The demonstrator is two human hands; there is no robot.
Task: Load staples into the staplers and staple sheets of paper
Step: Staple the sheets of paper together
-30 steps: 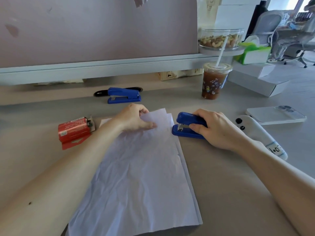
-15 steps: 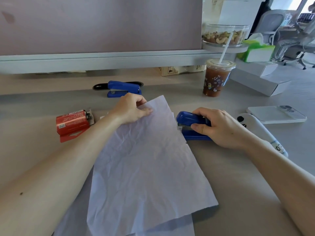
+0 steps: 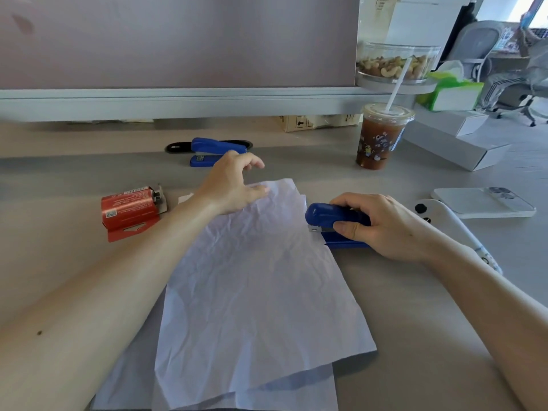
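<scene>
Crumpled white sheets of paper (image 3: 255,280) lie stacked on the grey desk, the top one skewed over those beneath. My left hand (image 3: 231,185) rests its palm and thumb on the top left of the sheets, fingers lifted and spread. My right hand (image 3: 379,223) grips a blue stapler (image 3: 329,216) whose mouth sits at the paper's right edge. A second blue stapler (image 3: 213,151) lies farther back, beside a black one (image 3: 178,147). A red staple box (image 3: 130,207) lies open to the left.
An iced drink cup with a straw (image 3: 381,137) stands at the back right. A white phone (image 3: 483,201) and a white wrist rest (image 3: 456,229) lie right of my right hand. White boxes (image 3: 456,143) and a partition wall (image 3: 178,93) bound the desk.
The top sheet was lifted and turned, then laid down skewed with its right edge at the stapler's mouth. My left hand's fingers have let go and spread. The right hand has stayed on the stapler.
</scene>
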